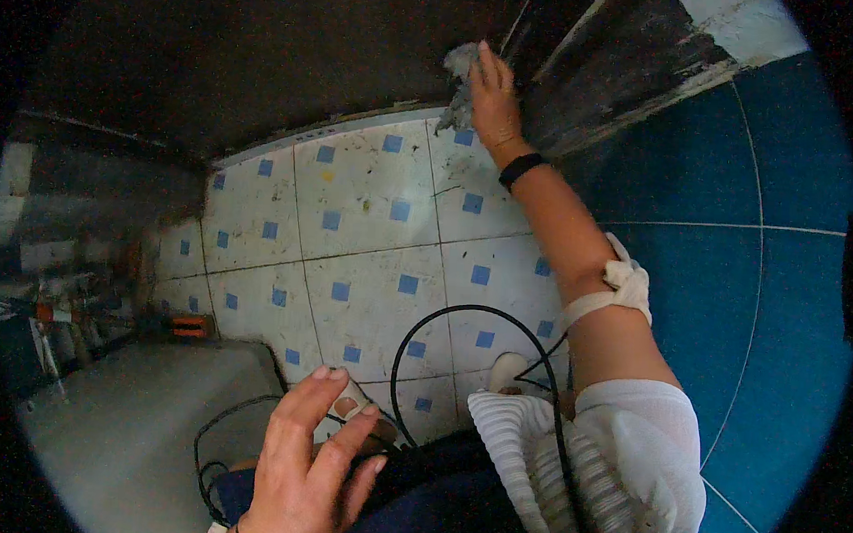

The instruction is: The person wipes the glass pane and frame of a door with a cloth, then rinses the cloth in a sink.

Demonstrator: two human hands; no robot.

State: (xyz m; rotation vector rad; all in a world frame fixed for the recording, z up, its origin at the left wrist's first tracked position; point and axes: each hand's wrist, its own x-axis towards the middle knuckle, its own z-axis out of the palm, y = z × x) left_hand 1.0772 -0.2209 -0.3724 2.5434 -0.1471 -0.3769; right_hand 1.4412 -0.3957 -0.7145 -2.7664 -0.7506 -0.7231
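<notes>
My right hand (494, 95) reaches far forward to the dark surface beyond the tiled floor. Its fingers lie over a crumpled grey rag (458, 113), which hangs down toward the floor's far edge; part of the rag is hidden under the palm. A black band (521, 169) circles that wrist, and a pale cloth strip (625, 285) is knotted round the forearm. Close to my body, my left hand (309, 460) is raised with curved fingers apart and nothing between them.
White floor tiles with blue squares (400, 211) carry dark specks and stains. Blue wall tiles (702, 182) stand at the right. A black cable (472, 308) loops before my body. A grey rounded surface (148, 426) lies at lower left, an orange object (191, 326) at its far edge.
</notes>
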